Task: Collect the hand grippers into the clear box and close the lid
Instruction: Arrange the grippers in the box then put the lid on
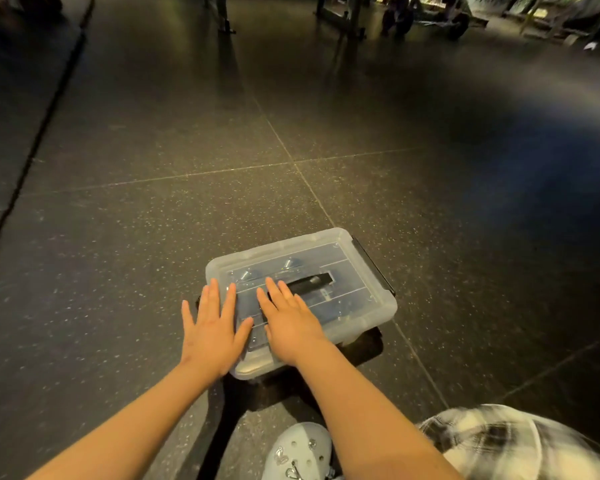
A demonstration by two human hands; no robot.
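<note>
My left hand (211,332) and right hand (289,323) lay flat on the lid (347,271) of the clear box (368,315), fingers (214,294) spread apart, gripping nothing. The box sat on the dark floor (153,202) before my shoe (300,452). I judged even downward pressure near each corner would seat it, then the black latch (373,263) beyond.

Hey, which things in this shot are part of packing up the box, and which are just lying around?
Part of the job:
clear box
lid, with its black handle
left hand and right hand, flat on the lid

Just lying around:
white clog
plaid clothing
gym equipment far across the floor
</note>
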